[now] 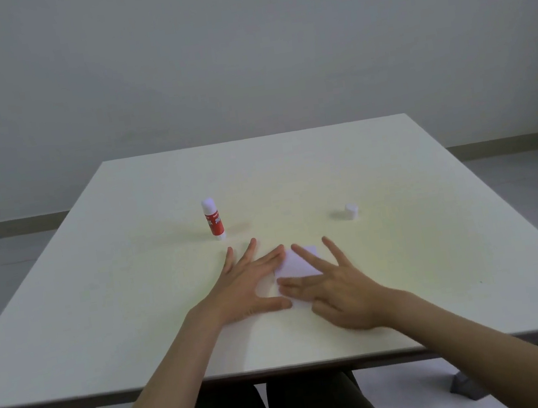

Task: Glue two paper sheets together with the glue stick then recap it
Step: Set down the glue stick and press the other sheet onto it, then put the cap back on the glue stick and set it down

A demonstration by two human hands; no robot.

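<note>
Pressing stage. I am flattening the paper sheets (295, 264) under spread, unclenched fingers: left hand (249, 284) at their left edge, right hand (336, 289) across the near corner. I am judging that even outward strokes would seat the bond. Beyond the fingertips, the glue stick (213, 218) is standing uncapped, its cap (351, 211) well apart.

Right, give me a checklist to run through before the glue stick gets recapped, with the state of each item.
1. Paper flat on the table: ok, both hands press on it.
2. Two sheets aligned and bonded: cannot tell, only one white patch shows.
3. Glue stick upright and reachable: ok, standing beyond the left hand.
4. Cap off and in sight: ok, it sits apart, beyond the right hand.
5. Hands free to pick up: not ok, both lie flat on the paper.
</note>
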